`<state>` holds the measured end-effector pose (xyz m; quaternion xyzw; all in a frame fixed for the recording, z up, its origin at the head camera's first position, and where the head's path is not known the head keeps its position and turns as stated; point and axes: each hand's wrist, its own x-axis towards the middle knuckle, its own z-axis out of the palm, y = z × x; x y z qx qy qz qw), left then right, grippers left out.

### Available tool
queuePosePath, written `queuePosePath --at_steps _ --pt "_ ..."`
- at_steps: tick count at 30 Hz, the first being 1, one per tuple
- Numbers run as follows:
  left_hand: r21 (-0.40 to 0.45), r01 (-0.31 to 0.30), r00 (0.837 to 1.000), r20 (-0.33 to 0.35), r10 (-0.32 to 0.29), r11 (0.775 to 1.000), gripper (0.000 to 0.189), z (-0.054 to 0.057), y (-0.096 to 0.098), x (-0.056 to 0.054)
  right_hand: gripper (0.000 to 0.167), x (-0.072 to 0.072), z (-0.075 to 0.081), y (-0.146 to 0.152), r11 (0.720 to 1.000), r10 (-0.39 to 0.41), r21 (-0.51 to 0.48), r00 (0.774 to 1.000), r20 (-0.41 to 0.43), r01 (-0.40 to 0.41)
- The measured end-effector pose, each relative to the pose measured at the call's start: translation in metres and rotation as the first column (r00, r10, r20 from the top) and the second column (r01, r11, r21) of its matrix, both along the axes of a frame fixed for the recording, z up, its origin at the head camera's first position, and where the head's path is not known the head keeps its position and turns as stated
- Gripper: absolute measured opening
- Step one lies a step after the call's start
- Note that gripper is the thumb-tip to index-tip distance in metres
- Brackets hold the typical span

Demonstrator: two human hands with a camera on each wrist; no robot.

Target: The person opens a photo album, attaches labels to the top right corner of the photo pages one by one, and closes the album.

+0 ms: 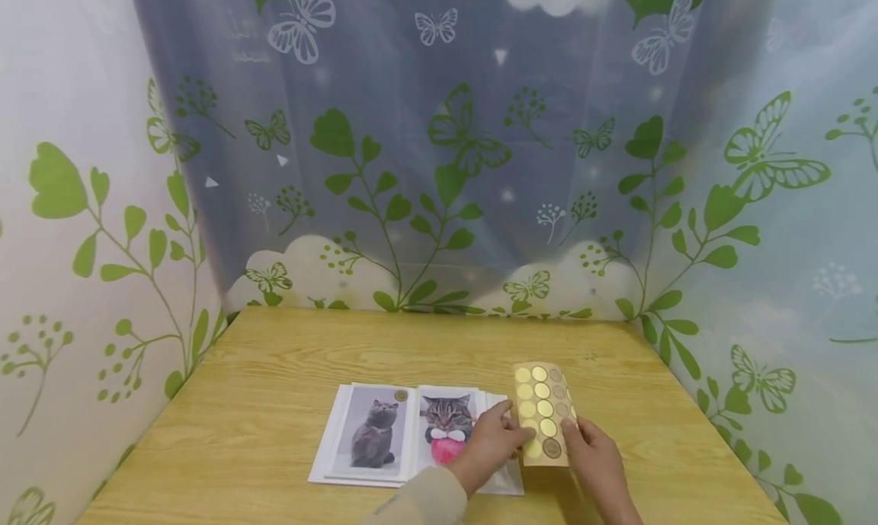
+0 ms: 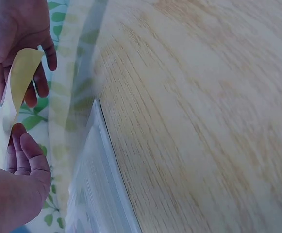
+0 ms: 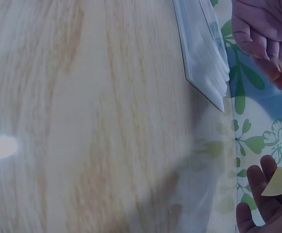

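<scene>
A sheet of round gold stickers is held upright between both hands, over the right side of an open photo album. My left hand pinches the sheet's lower left edge, its sleeve crossing the album. On the opposite edge, my right hand grips with the thumb on the front. Several spots on the sheet are bare brown circles. In the left wrist view the sheet bends, showing its plain yellow back. The album's left page has a grey cat photo with a round sticker at its upper right corner.
A second cat photo, with a pink ball, lies on the album's right page, partly covered by the left hand. The album lies on a wood-grain table. Curtains printed with leaves and butterflies surround the table's back and sides.
</scene>
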<state>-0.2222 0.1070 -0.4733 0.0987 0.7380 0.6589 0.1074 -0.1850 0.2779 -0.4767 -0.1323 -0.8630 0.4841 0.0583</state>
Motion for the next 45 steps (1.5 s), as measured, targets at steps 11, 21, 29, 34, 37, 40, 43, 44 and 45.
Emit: queuePosePath --at_steps 11,21,29,34,37,40,43,44,45 --pt "0.132 0.033 0.993 0.109 -0.048 0.991 0.026 -0.006 0.009 0.002 0.072 0.000 0.000 -0.003 1.000 -0.004 -0.013 1.000 -0.005 0.004" --pt "0.161 0.043 0.990 0.125 -0.064 0.986 0.017 -0.010 0.013 0.003 0.072 0.000 0.001 -0.002 1.000 -0.006 0.024 1.000 -0.008 0.007" --pt "0.142 0.031 0.993 0.110 -0.047 0.989 0.017 -0.010 0.012 0.005 0.075 0.003 0.003 0.000 0.998 0.020 0.057 1.000 -0.006 -0.020" --pt "0.120 -0.014 0.996 0.085 0.004 0.993 0.017 -0.008 0.008 0.002 0.068 0.010 0.001 0.001 0.988 0.035 0.154 0.998 -0.058 -0.026" --pt "0.098 -0.048 0.997 0.067 0.041 0.994 0.015 -0.008 0.006 0.000 0.056 0.012 -0.001 -0.003 0.976 0.043 0.219 0.990 -0.136 -0.012" --pt "0.080 -0.068 0.997 0.052 0.064 0.995 0.014 -0.008 0.005 -0.001 0.044 0.014 -0.002 -0.010 0.954 0.063 0.300 0.968 -0.242 0.013" --pt "0.073 -0.081 0.996 0.046 0.078 0.994 0.013 -0.007 0.005 -0.002 0.032 0.014 -0.004 -0.018 0.923 0.099 0.381 0.931 -0.352 0.046" --pt "0.073 -0.084 0.996 0.048 0.081 0.994 0.013 -0.007 0.004 -0.002 0.028 0.015 -0.004 -0.020 0.914 0.115 0.402 0.915 -0.386 0.055" --pt "0.076 -0.088 0.995 0.048 0.085 0.993 0.013 -0.007 0.004 -0.002 0.024 0.015 -0.005 -0.023 0.905 0.127 0.419 0.900 -0.416 0.066"
